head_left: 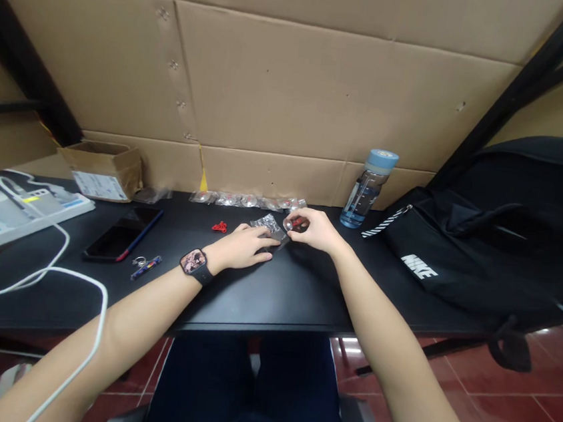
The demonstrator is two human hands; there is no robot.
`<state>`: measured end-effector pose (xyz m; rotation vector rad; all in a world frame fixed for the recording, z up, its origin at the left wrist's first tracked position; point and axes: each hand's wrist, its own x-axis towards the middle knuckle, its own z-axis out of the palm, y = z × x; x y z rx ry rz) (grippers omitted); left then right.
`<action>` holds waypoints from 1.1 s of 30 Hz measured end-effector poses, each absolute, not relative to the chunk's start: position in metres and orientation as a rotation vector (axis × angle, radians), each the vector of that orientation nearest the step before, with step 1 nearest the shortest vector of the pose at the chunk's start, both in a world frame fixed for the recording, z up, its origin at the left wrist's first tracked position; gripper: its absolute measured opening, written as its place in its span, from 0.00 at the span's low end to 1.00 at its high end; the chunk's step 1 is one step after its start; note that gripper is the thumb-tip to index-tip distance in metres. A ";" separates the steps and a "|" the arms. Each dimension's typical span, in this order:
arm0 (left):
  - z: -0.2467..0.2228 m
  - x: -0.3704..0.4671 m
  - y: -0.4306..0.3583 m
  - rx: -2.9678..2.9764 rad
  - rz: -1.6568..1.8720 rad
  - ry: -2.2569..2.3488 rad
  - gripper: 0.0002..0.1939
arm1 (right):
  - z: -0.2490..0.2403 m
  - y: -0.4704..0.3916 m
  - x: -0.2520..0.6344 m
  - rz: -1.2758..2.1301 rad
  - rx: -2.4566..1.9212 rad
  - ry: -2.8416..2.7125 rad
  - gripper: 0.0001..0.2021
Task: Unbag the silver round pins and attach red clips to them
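Note:
My left hand (pixel 248 246), below a smartwatch (pixel 194 262) on the wrist, lies with its fingers over a clear plastic bag (pixel 269 223) on the black table, its thumb apart. Close to the bag's right side, my right hand (pixel 314 230) pinches a small red and silvery item (pixel 296 224), partly hidden by the fingers. A small red cord bundle (pixel 219 226) rests left of my left hand. Behind the hands, several small clear packets (pixel 249 201) form a row along the cardboard wall.
A water bottle (pixel 368 190) and a black bag (pixel 422 253) stand at the right. Leftward are a phone (pixel 124 233), a keychain (pixel 146 266), an open cardboard box (pixel 102 169) and a power strip (pixel 23 221). A white cable (pixel 98 326) crosses above my left forearm.

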<state>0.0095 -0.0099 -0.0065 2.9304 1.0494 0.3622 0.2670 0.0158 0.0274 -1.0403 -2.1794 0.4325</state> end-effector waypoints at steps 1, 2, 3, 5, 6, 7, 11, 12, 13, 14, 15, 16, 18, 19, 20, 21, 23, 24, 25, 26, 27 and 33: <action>-0.006 0.009 -0.010 2.926 0.349 1.038 0.22 | 0.028 0.015 0.266 0.430 -1.032 -2.200 0.14; -0.006 0.008 -0.010 2.923 0.335 1.027 0.22 | 0.028 0.014 0.266 0.423 -1.027 -2.219 0.14; -0.006 0.007 -0.010 2.919 0.317 1.018 0.22 | 0.029 0.013 0.265 0.414 -1.025 -2.236 0.13; -0.005 0.006 -0.011 2.902 0.272 1.013 0.23 | 0.030 0.012 0.265 0.404 -1.030 -2.265 0.13; -0.004 0.005 -0.011 2.889 0.248 1.021 0.23 | 0.031 0.011 0.265 0.407 -1.038 -2.280 0.13; -0.004 0.004 -0.011 2.874 0.228 1.035 0.23 | 0.031 0.010 0.265 0.411 -1.050 -2.296 0.12; -0.005 0.003 -0.012 2.831 0.195 1.098 0.25 | 0.033 0.007 0.264 0.418 -1.072 -2.367 0.12; -0.005 0.003 -0.012 2.828 0.196 1.112 0.26 | 0.034 0.006 0.264 0.420 -1.072 -2.381 0.12; -0.006 0.003 -0.011 2.829 0.199 1.123 0.27 | 0.034 0.006 0.263 0.424 -1.073 -2.392 0.12; -0.006 0.003 -0.011 2.833 0.203 1.130 0.27 | 0.034 0.005 0.263 0.427 -1.076 -2.401 0.13; -0.006 0.004 -0.011 2.837 0.208 1.131 0.28 | 0.034 0.005 0.263 0.428 -1.082 -2.409 0.13; -0.005 0.004 -0.011 2.842 0.214 1.128 0.28 | 0.035 0.005 0.263 0.427 -1.088 -2.416 0.13; -0.003 0.003 -0.011 2.849 0.231 1.107 0.28 | 0.035 0.004 0.264 0.432 -1.098 -2.427 0.13; -0.002 0.003 -0.011 2.850 0.240 1.092 0.27 | 0.035 0.004 0.264 0.443 -1.102 -2.433 0.12; -0.001 0.003 -0.011 2.847 0.247 1.078 0.26 | 0.034 0.004 0.264 0.457 -1.106 -2.437 0.12; 0.001 0.003 -0.011 2.841 0.254 1.066 0.26 | 0.034 0.004 0.264 0.471 -1.110 -2.438 0.12; 0.003 0.002 -0.012 2.820 0.270 1.049 0.25 | 0.034 0.004 0.264 0.490 -1.116 -2.436 0.11; 0.004 0.002 -0.012 2.809 0.278 1.042 0.24 | 0.034 0.004 0.264 0.493 -1.116 -2.433 0.11; 0.005 0.001 -0.012 2.802 0.282 1.030 0.23 | 0.034 0.004 0.264 0.495 -1.115 -2.429 0.11; 0.006 0.001 -0.013 2.800 0.283 1.015 0.22 | 0.034 0.004 0.264 0.496 -1.112 -2.423 0.11; 0.007 0.001 -0.013 2.804 0.276 0.999 0.22 | 0.034 0.004 0.265 0.499 -1.110 -2.415 0.11; 0.005 0.000 -0.012 2.815 0.119 1.052 0.23 | 0.034 0.004 0.264 0.521 -1.112 -2.403 0.12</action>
